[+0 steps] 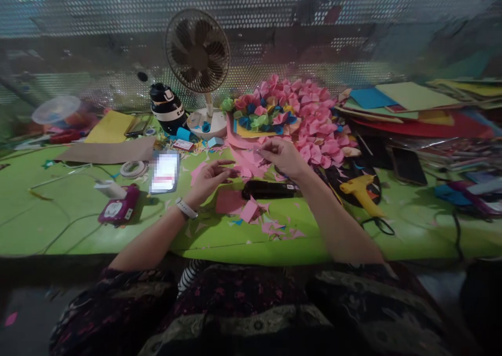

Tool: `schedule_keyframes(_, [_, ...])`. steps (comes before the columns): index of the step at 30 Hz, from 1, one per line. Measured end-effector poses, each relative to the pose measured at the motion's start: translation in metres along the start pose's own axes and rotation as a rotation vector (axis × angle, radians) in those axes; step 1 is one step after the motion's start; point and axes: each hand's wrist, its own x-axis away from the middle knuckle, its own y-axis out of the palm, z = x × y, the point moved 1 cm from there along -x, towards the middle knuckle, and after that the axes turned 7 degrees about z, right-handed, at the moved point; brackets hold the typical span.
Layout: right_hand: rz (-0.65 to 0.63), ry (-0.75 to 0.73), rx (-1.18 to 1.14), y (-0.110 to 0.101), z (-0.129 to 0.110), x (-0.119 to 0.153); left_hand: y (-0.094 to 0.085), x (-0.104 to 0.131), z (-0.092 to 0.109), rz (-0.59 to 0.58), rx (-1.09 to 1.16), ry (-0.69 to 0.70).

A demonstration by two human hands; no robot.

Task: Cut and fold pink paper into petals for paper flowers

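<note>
My right hand (283,157) pinches a small piece of pink paper (258,153) between thumb and fingertips, above a scatter of pink paper. To its left, my left hand (212,178) hovers over the table with thumb and fingers apart and nothing visible in them. A black stapler (269,190) lies just below and between the hands. Nearer to me are a flat pink paper sheet (228,202) and a folded pink paper piece (250,210). Behind my right hand rises a large heap of pink paper flowers (314,110), beside a cluster of multicoloured paper flowers (261,114).
A yellow glue gun (363,191) and a dark phone (409,166) lie at right, below stacked coloured paper (411,102). Left are a lit phone (164,172), a tape roll (134,169) and a purple power adapter (120,207). A fan (198,53) and a black jug (168,107) stand behind.
</note>
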Motion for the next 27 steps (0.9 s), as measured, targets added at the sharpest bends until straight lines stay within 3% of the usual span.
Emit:
schedule_keyframes(3, [-0.046,0.055,0.046,-0.013,0.006,-0.005,-0.007,-0.007,-0.008,0.069,-0.137,0.024])
schedule_keyframes(8, [-0.159,0.067,0.08,-0.018,0.009,-0.002,-0.013,-0.016,-0.019,0.269,-0.675,0.23])
schedule_keyframes(11, [-0.215,0.066,0.07,-0.018,0.011,-0.002,-0.01,-0.022,-0.019,0.3,-0.886,0.287])
schedule_keyframes(17, [-0.273,0.034,0.101,-0.018,0.011,-0.003,0.002,-0.041,-0.024,0.07,-0.844,0.215])
schedule_keyframes(19, [-0.259,0.019,0.093,-0.017,0.009,-0.003,0.004,-0.041,-0.019,0.102,-0.843,0.252])
schedule_keyframes(24, [-0.235,-0.046,0.088,-0.015,0.006,-0.001,0.008,-0.02,0.009,0.242,-0.916,0.519])
schedule_keyframes(27, [-0.229,-0.097,0.11,-0.012,0.0,0.003,0.01,-0.01,0.013,0.307,-0.787,0.459])
